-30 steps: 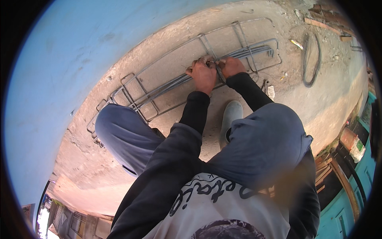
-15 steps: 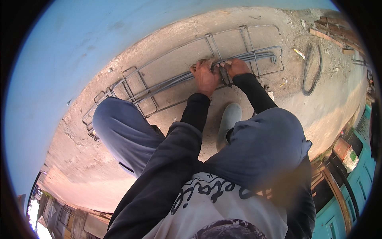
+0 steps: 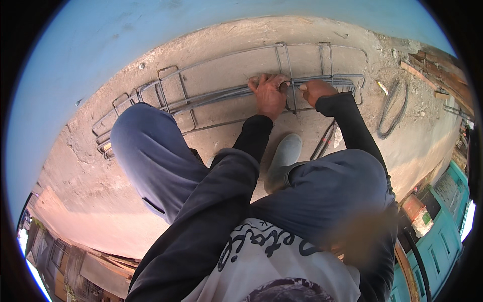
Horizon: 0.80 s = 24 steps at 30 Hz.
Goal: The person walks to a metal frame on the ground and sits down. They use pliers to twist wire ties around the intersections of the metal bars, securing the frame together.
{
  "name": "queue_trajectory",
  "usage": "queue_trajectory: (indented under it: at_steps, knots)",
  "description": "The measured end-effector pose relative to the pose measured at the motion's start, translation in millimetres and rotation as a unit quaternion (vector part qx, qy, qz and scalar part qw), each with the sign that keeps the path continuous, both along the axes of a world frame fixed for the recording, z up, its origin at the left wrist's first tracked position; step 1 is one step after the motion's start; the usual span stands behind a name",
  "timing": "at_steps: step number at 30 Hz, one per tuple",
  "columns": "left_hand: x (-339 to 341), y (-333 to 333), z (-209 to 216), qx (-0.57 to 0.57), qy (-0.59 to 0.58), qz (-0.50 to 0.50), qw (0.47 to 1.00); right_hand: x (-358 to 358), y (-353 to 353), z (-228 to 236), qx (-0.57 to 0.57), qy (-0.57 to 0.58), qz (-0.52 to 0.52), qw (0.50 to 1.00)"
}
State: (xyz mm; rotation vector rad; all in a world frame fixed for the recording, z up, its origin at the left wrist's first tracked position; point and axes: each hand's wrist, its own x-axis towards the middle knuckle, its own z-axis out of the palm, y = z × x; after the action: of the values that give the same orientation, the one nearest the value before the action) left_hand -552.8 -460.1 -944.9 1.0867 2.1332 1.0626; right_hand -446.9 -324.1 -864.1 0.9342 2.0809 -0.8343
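Observation:
A long cage of steel reinforcing bars (image 3: 214,97) with rectangular stirrups lies on the ground in front of my feet. My left hand (image 3: 271,94) is closed over the bundled bars, just left of an upright stirrup (image 3: 289,63). On that stirrup's other side my right hand (image 3: 318,92) is closed, its thumb and fingers pinched together beside the bars. Anything thin between those fingers is too small to make out. Below my right wrist lies a tool with red and black handles (image 3: 324,139), partly hidden by my leg.
A loop of dark wire (image 3: 394,113) lies on the ground at the right. Wooden boards (image 3: 443,80) are stacked at the far right. A blue wall (image 3: 75,70) runs along the far left side. My grey boot (image 3: 286,156) stands close to the cage.
My right hand has drawn away to the right from my left hand, opening a gap at the stirrup. The red-handled tool has come into view below it.

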Motion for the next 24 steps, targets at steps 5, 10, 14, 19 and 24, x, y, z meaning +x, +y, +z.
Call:
queue_trajectory:
  at_steps: [5,10,14,19,24]
  knots:
    - [-1,-3,-14,-0.011,-0.002,0.016,1.000,-42,0,10,0.058,0.081,0.220,0.970]
    - [2,4,-9,-0.037,-0.023,0.029,0.999,-70,31,-11,0.057,0.013,0.224,0.973]
    - [-2,5,-5,-0.078,-0.032,0.013,0.996,-62,39,-19,0.090,0.044,0.167,0.981]
    - [-1,2,-3,-0.080,-0.029,-0.010,0.996,-50,44,-20,0.063,0.034,0.052,0.996]
    - [3,4,-4,-0.043,-0.013,0.013,0.999,-5,33,-32,0.100,0.071,-0.129,0.984]
